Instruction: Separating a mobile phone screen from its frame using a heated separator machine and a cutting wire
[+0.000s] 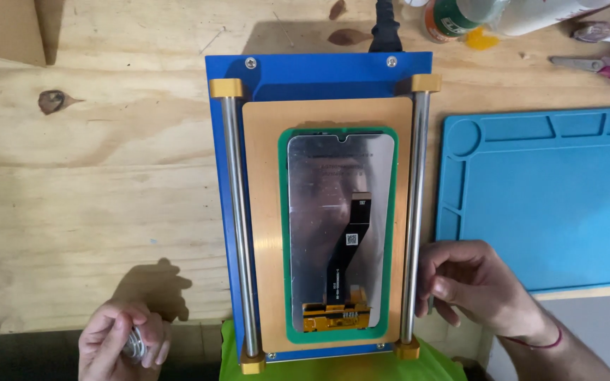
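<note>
The phone screen panel [340,233] lies face down in its green frame [282,233] on the tan plate [262,212] of the blue fixture [319,74], which sits in the middle of the wooden bench [93,183], straight ahead of me and between my two hands. Its silvery back faces up, with a black ribbon cable [344,247] running down to the gold connector strip [337,317] at the near end. My right hand [471,286] rests just beside the fixture's right steel rod [415,212], fingers curled inward and loosely bent, the fingertips [428,282] close against the rod near its lower end; I think they touch it, though from this angle I cannot be sure. My left hand [118,339] sits low at the near edge of the bench, well apart from the fixture's left rod [238,226], with the fingers folded around a small shiny metal object [135,344] that is mostly hidden in my grip. To the right lies a blue work mat [552,197], empty where I can see it.
</note>
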